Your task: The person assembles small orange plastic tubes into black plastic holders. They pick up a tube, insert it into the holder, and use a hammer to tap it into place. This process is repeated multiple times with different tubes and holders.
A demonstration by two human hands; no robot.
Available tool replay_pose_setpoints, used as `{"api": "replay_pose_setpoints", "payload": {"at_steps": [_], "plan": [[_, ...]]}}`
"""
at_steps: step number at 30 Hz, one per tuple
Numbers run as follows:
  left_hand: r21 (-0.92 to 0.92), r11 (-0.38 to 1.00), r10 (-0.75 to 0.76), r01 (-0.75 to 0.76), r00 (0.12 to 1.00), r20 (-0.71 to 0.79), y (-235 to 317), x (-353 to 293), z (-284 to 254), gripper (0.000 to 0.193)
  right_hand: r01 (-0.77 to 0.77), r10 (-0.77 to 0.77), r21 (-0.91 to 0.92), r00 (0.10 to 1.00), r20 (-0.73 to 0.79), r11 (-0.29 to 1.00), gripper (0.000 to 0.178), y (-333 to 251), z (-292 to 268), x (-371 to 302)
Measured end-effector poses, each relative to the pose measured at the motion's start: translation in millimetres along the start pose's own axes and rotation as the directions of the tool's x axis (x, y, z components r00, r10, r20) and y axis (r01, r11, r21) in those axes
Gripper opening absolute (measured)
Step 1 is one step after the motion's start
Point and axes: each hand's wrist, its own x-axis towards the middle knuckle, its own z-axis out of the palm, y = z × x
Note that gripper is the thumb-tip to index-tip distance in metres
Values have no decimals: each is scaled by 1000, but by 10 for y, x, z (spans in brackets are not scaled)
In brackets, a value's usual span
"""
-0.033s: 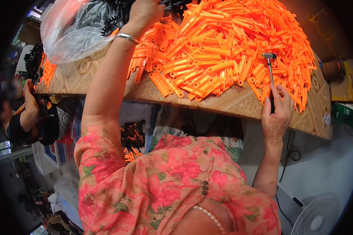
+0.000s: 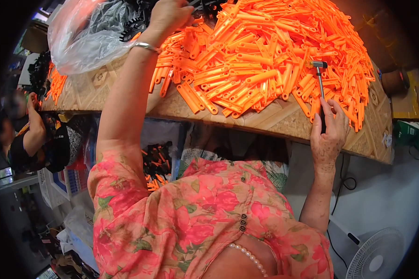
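A small hammer (image 2: pixel 320 76) with a metal head and thin shaft is in my right hand (image 2: pixel 329 128), its handle gripped by closed fingers. The hammer head rests over a large heap of orange plastic strips (image 2: pixel 260 60), long and narrow with holes at the ends. My left hand (image 2: pixel 170 17) reaches to the top edge of the view, beside dark toothed plastic parts (image 2: pixel 131 29). Its fingers look curled, partly cut off by the picture's edge. Whatever they may hold is hidden.
A clear plastic bag (image 2: pixel 86 44) lies left of my left arm on the wood-patterned table (image 2: pixel 284 118). Below the table, a container holds black and orange parts (image 2: pixel 157 162). Another person (image 2: pixel 35 130) sits at the left. A white fan (image 2: pixel 377 258) stands at lower right.
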Motion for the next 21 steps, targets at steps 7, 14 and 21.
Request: {"api": "replay_pose_setpoints", "payload": {"at_steps": [7, 14, 21], "plan": [[-719, 681, -46, 139, 988, 148, -478, -747, -298, 19, 112, -107, 37, 988, -111, 993, 40, -171, -24, -62], [-851, 472, 93, 230, 947, 307, -34, -1858, 134, 18, 165, -130, 561, 986, -103, 811, 31, -908, 88, 174], [-819, 471, 224, 326, 854, 469, 169, -2354, 468, 16, -317, 122, 909, 948, 294, 272, 30, -1215, 119, 62]]}}
